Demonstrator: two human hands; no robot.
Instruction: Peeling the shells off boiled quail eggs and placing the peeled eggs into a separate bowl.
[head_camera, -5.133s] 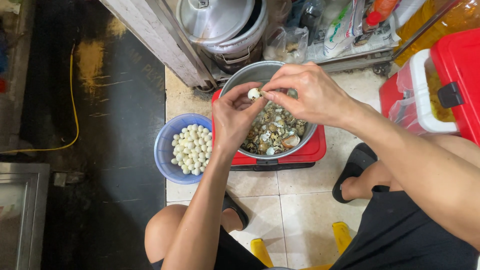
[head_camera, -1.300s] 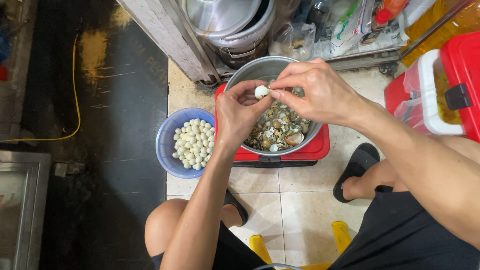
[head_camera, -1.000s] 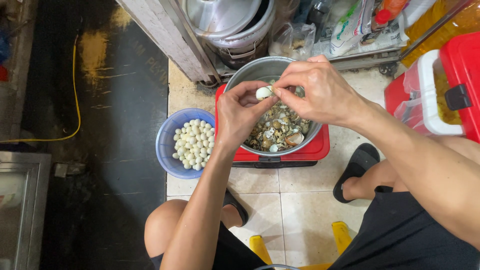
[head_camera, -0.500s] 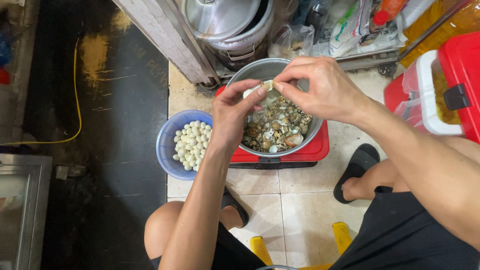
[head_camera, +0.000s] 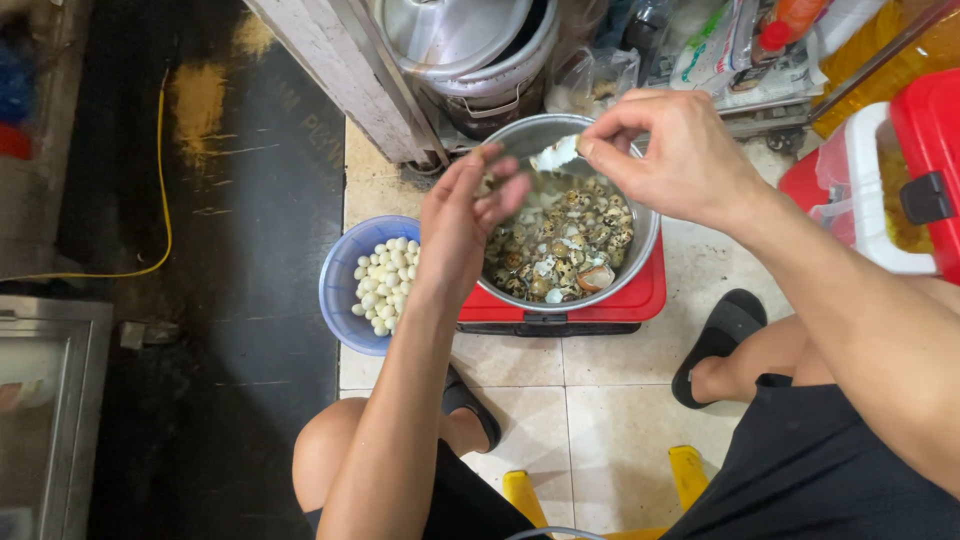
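Pale floor tiles (head_camera: 600, 430) carry a red box (head_camera: 640, 300) bearing a metal pot (head_camera: 640, 235) of speckled shells, with a blue bowl (head_camera: 335, 300) of peeled eggs just beside it. Above the pot, the right hand (head_camera: 680, 150) pinches a white shell scrap (head_camera: 555, 155) between thumb and fingertips, while the left hand (head_camera: 465, 215) hovers with fingers loosely apart; whether it holds an egg is hidden.

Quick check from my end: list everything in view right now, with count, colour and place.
metal bowl: one, silver, on the red box, filled with speckled eggs and shell bits
red box: one, under the bowl
blue bowl: one, on the floor left of the metal bowl
peeled eggs: many, white, in the blue bowl
pot with lid: one, silver, top centre
red cooler: one, far right
yellow cable: one, on the dark floor, left
sandals: two, black, on the feet
left hand: open, over the metal bowl
right hand: pinching a white shell piece
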